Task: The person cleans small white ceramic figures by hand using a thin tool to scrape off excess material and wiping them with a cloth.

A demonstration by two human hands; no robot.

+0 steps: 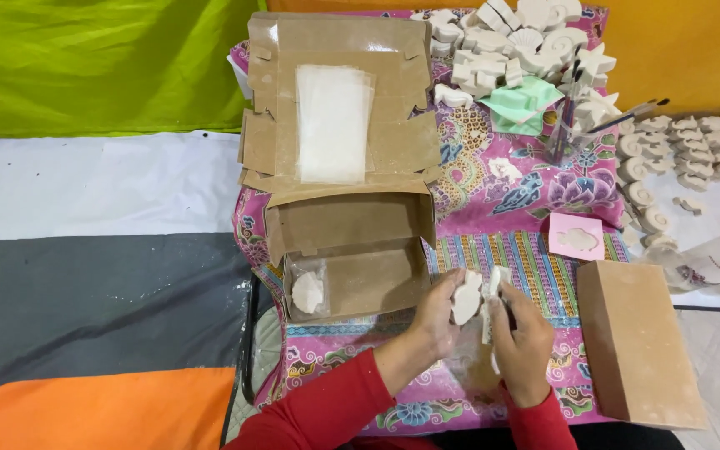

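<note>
White plaster figure (466, 298) in left hand (437, 321), beside open cardboard box (352, 250).

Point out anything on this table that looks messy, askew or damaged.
White powder dusts the patterned cloth beneath the left hand and right hand. The plaster pieces at the far edge lie in a jumbled heap. Nothing looks broken.

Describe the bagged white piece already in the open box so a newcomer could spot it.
Find the open cardboard box on the patterned cloth. In its lower tray's left corner lies a white plaster piece, the only one wrapped in clear plastic and boxed.
</note>
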